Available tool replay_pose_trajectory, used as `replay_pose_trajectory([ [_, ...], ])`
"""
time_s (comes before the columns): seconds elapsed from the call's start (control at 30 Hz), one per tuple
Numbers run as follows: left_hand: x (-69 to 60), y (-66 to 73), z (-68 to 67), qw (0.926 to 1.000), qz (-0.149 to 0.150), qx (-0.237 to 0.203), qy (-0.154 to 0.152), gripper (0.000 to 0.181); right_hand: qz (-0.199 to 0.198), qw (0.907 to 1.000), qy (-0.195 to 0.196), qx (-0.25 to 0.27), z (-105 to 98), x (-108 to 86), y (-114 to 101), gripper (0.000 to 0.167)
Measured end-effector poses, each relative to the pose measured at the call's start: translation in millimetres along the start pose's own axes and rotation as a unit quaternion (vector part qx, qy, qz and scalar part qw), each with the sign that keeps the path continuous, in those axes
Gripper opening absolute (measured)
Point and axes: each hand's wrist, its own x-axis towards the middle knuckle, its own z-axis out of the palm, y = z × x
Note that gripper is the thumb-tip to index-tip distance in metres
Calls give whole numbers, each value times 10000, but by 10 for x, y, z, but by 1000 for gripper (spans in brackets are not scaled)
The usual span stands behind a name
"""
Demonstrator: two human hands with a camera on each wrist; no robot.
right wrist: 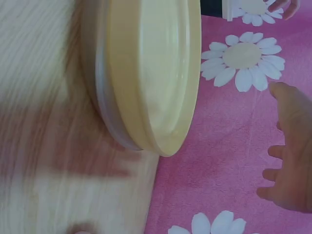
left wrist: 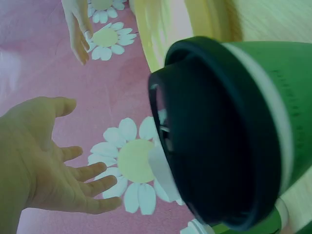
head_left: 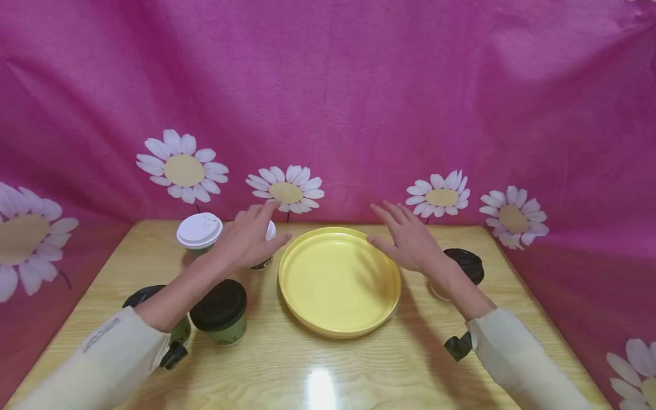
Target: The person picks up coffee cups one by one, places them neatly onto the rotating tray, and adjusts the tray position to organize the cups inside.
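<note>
A round yellow tray (head_left: 338, 285) with a raised rim lies mid-table. My left hand (head_left: 246, 236) hovers to its left, fingers spread, holding nothing. Over the tray's right side, my right hand (head_left: 410, 242) is likewise spread and holds nothing. Left of the tray stands a green paper cup (head_left: 230, 333) with a black lid (left wrist: 219, 136). Behind it are a white-lidded cup (head_left: 200, 230) and another white-lidded cup (head_left: 262, 265), the latter partly covered by my left hand. My left forearm partly hides a second black-lidded cup (head_left: 180, 330). Below my right forearm, another black-lidded cup (head_left: 463, 265) is partly hidden.
The wooden table (head_left: 318, 364) is enclosed at the back and sides by a magenta cloth (head_left: 348, 114) printed with white daisies. A small black device (head_left: 458, 346) sits at my right cuff, and another black device (head_left: 173, 356) at my left.
</note>
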Motion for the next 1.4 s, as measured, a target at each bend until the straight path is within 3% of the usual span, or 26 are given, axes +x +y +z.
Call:
replay_pose_trajectory([
  [0.27,-165,-50,8,9996,-42,-260,59,72,-191,9993,-80,308,58,-117,-24,70],
  [0.97,-533,-228,69,9941,310,-994,315,65,-365,9981,-229,445,308,-462,-12,59],
  [1.27,-661,-311,110,9902,199,-1258,573,67,-632,9964,-193,538,409,-556,-38,53],
  [1.4,-732,-340,99,9887,3,-1379,586,70,-757,9956,-195,511,471,-605,-35,51],
])
